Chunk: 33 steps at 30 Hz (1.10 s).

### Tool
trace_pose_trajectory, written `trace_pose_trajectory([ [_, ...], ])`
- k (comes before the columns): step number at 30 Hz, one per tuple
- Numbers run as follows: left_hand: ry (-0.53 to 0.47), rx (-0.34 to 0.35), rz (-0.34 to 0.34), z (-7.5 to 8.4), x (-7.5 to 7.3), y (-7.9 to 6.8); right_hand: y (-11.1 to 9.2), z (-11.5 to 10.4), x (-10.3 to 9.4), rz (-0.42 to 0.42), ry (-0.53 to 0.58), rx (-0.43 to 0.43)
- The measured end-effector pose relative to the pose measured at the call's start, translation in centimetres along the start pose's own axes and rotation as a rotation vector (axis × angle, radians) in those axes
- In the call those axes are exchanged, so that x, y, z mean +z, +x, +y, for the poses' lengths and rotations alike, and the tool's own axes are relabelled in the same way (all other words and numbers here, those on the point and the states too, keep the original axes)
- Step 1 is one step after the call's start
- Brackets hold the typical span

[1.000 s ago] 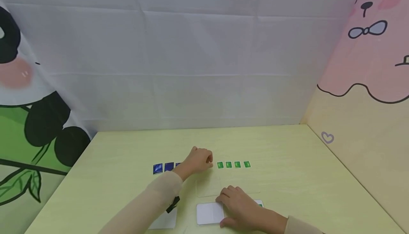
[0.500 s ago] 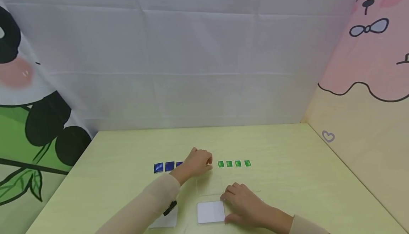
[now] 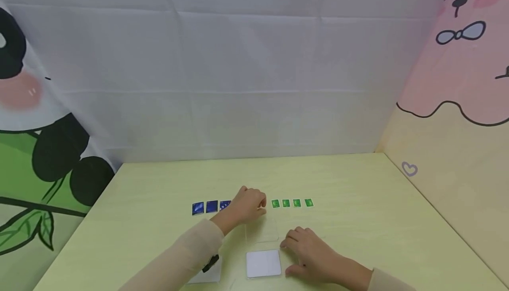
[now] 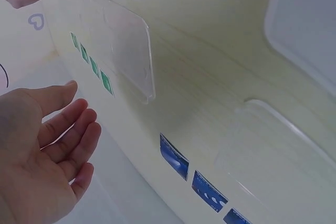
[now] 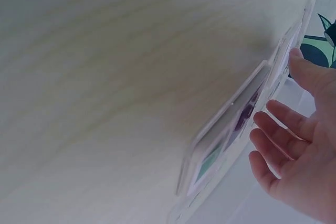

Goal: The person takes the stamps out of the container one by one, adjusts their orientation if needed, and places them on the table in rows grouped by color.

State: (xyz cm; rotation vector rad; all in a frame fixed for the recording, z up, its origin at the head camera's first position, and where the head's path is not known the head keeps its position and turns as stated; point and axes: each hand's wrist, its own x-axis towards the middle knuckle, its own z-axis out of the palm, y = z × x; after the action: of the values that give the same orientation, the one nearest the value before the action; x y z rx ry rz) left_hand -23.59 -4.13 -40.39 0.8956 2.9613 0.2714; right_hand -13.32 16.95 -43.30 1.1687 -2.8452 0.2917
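Observation:
My left hand (image 3: pixel 247 205) hovers over the table between blue picture cards (image 3: pixel 198 208) and a row of small green cards (image 3: pixel 286 203). Seen in the left wrist view, its fingers (image 4: pixel 68 140) are loosely bent and nothing is between them. My right hand (image 3: pixel 312 253) is just right of a white rectangular card or plate (image 3: pixel 263 263), with a small gap between. In the right wrist view the right hand (image 5: pixel 296 135) is relaxed and holds nothing. Beside it lies a clear-edged flat stack (image 5: pixel 226 137) with green and dark purple pictures, largely hidden in the head view.
Clear plastic rectangles (image 4: pixel 123 45) lie flat on the pale yellow table (image 3: pixel 159 238). Another white plate (image 3: pixel 208 273) is partly covered by the left sleeve (image 3: pixel 183 255). A white cloth wall (image 3: pixel 254 83) closes the back, and printed cloths hang at both sides.
My right hand has drawn back to the right, away from the white card's edge. The left hand has stayed nearly in place, sinking slightly, and more of the third blue card shows.

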Motion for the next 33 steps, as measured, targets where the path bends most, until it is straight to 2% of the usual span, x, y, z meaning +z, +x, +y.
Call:
trace_pose_trajectory([
  [7, 0.074, 0.041, 0.005, 0.8, 0.0, -0.7, -0.5, 0.4, -0.2, -0.015, 0.008, 0.011],
  [16, 0.118, 0.049, -0.012, 1.6, 0.1, -1.2, -1.0, 0.8, -0.2, -0.005, 0.006, 0.005],
  [20, 0.139, 0.059, -0.012, 2.0, 0.3, -1.4, -1.3, 1.0, -0.3, -0.014, 0.008, 0.026],
  [27, 0.145, 0.069, -0.009, 2.5, 0.7, -1.7, -1.8, 1.3, -0.7, -0.084, 0.043, 0.103],
  [33, 0.147, 0.107, 0.016, 3.1, 0.8, -2.2, -2.4, 1.5, -0.7, -0.036, 0.015, 0.104],
])
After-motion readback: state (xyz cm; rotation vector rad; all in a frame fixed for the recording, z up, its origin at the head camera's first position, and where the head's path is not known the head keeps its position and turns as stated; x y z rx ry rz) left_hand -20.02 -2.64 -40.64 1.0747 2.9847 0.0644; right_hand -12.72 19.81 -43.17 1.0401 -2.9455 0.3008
